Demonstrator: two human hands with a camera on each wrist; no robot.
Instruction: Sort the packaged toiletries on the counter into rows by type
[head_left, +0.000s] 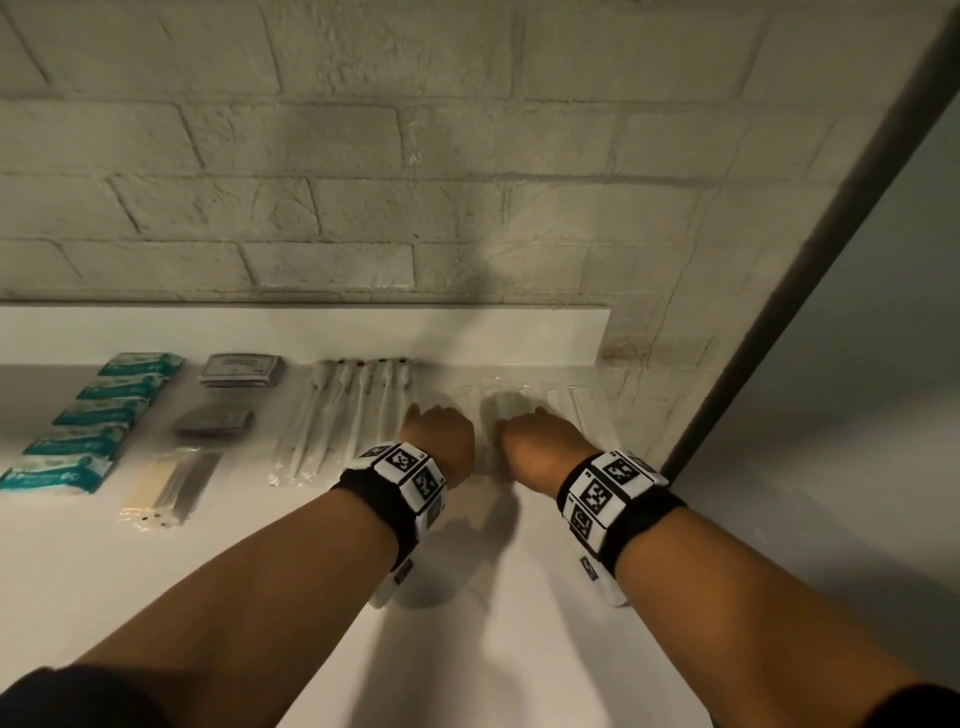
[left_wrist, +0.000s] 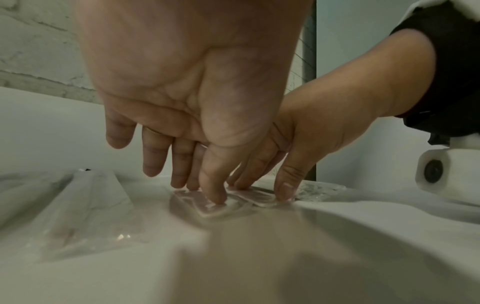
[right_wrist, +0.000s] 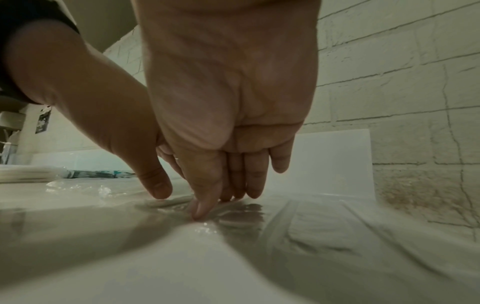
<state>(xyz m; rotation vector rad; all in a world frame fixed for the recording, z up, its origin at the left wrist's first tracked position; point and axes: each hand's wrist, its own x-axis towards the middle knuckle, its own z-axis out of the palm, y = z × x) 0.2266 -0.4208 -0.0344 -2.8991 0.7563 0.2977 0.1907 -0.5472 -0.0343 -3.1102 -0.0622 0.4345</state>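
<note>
Flat clear plastic packets (head_left: 511, 387) lie at the right end of the white counter (head_left: 260, 571), one with a white comb (head_left: 584, 410) inside. My left hand (head_left: 439, 434) and right hand (head_left: 540, 441) are side by side on them, knuckles up, fingertips hidden in the head view. In the left wrist view my left hand (left_wrist: 197, 191) points its straight fingers down and the thumb presses a clear packet (left_wrist: 205, 205). In the right wrist view my right hand (right_wrist: 221, 203) presses its thumb and fingertips on a clear packet (right_wrist: 241, 214). Neither hand lifts anything.
Left of my hands lie rows of white toothbrush packs (head_left: 343, 415), dark grey packets (head_left: 241, 370), a long clear pack with wooden and dark sticks (head_left: 171, 483) and teal packets (head_left: 98, 415). A white backsplash (head_left: 311, 332) and a brick wall stand behind. A dark frame (head_left: 779, 312) bounds the right.
</note>
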